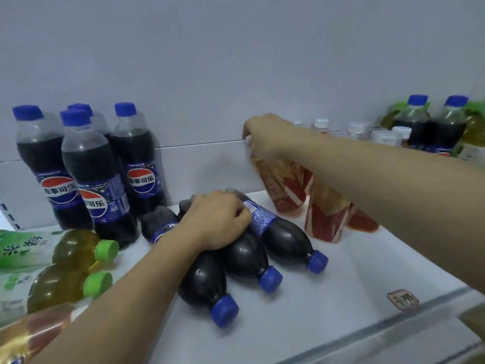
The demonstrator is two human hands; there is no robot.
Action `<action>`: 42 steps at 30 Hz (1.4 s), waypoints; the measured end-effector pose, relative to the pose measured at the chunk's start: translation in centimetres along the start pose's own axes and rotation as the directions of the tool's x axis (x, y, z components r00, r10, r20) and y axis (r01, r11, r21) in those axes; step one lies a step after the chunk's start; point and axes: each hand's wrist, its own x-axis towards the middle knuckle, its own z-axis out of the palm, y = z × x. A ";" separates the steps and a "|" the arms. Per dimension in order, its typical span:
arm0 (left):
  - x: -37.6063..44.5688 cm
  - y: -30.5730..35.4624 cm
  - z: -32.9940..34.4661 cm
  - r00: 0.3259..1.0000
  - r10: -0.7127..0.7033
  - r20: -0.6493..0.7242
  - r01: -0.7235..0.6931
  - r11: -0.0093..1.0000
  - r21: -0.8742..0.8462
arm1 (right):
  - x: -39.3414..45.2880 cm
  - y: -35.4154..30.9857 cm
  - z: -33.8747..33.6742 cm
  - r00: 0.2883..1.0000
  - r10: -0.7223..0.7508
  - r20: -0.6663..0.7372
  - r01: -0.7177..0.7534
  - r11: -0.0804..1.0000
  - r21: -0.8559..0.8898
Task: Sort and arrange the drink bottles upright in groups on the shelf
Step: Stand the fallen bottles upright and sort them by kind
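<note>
Partly sorted shelf (341,285), white, seen from above and in front. Clock directions taken from the centre of the view.

Done so far, judging by the layout: four cola bottles (94,177) upright in a tight group at 9 to 10 o'clock against the back wall, blue caps up, dark liquid, blue labels with a red, white and blue roundel. Red-labelled tea bottles (325,216) upright at 2 to 3 o'clock, white caps, amber contents. Further cola and green-labelled bottles standing at the far 2 o'clock edge, mixed together.

Left to do: lying cola bottles (262,248) at 6 o'clock, at least three, on their sides with caps toward the viewer, touching one another. Green tea bottles (70,261) lying at 8 o'clock, green caps, yellow-green liquid. One red-labelled bottle lying at 7 o'clock, partly cut off.

Left hand (217,222): grip closed, fingers curled over a lying cola bottle at the label.

Right hand (265,137): grip closed round the neck of the leftmost red-labelled tea bottle, tilted; cap hidden by the fingers.

Roughly half complete, at a guess.
</note>
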 end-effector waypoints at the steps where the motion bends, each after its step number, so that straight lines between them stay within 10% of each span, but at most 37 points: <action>1: 0.0 0.1 0.0 1.000 -0.005 -0.007 0.005 1.000 -0.012 | -0.3 0.5 -0.5 0.999 0.039 -0.007 -0.039 0.998 0.041; 14: -0.9 -0.2 -0.8 0.999 -0.027 -0.046 0.022 0.995 -0.092 | -2.8 1.0 -2.7 0.959 0.282 0.011 -0.282 0.954 0.106; 19: -1.1 -0.6 -0.7 0.998 -0.029 -0.059 0.023 0.995 -0.100 | -9.5 -0.5 -0.7 0.918 0.144 -0.370 -0.033 0.956 0.292; 26: -0.9 0.2 -1.0 0.997 -0.082 -0.003 0.081 0.985 -0.154 | -20.1 0.0 4.3 0.987 0.030 -0.159 -0.016 0.996 0.086; 32: -1.9 0.2 -2.0 0.988 -0.152 -0.040 0.141 0.970 -0.198 | -23.1 1.1 6.7 0.991 0.116 -0.070 -0.079 0.917 0.391; 42: -6.5 -2.6 -7.7 0.980 -0.169 0.103 0.188 0.958 -0.218 | -21.7 1.1 4.5 0.956 -0.032 -0.292 0.152 0.904 0.399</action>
